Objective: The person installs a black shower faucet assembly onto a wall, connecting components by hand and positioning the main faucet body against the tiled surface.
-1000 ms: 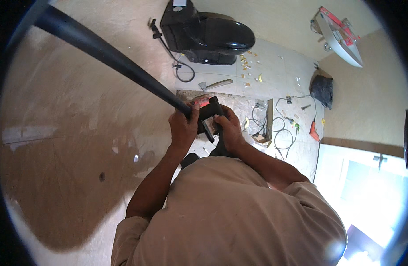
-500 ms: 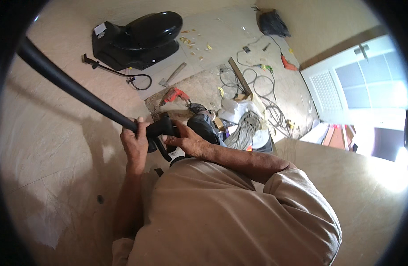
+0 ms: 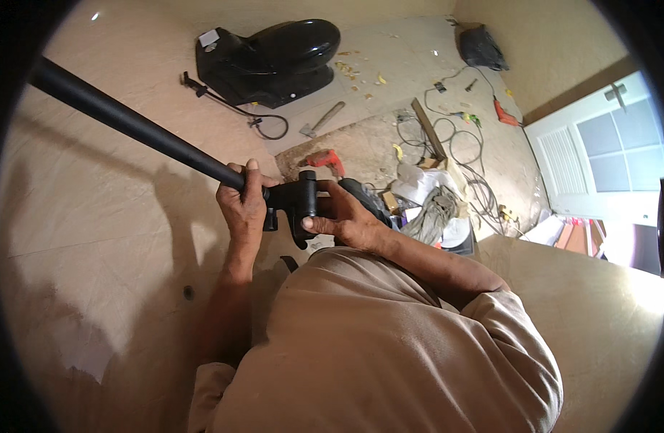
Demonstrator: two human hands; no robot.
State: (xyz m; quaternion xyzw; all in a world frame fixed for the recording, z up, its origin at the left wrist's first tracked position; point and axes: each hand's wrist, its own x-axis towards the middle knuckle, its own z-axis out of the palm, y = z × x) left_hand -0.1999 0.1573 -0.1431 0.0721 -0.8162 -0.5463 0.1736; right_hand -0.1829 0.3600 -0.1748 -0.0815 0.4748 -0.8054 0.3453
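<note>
A long black pipe (image 3: pixel 137 123) slants from the upper left down to the middle of the head view. My left hand (image 3: pixel 241 206) is wrapped round its lower end, thumb on top. Just right of that hand, a black fitting (image 3: pixel 292 196) with a short upright stub and a curved lower part is at the pipe's end. My right hand (image 3: pixel 350 220) grips this fitting from the right, with the thumb on its lower part and the fingers behind it. How pipe and fitting join is partly hidden by my left fingers.
Beyond my hands lie a red power drill (image 3: pixel 324 160) and a hammer (image 3: pixel 323 119). A black toilet (image 3: pixel 274 68) and a black hose with a sprayer (image 3: pixel 231 107) are farther off. Tangled cables (image 3: pixel 483 180), a plank (image 3: pixel 429 130) and grey cloth (image 3: pixel 433 216) lie right, before a white door (image 3: pixel 599 144).
The view has shifted, so the room sits farther right. The pipe slopes less steeply, and the fitting has turned and shows more fully between my hands. Both hands keep their hold.
</note>
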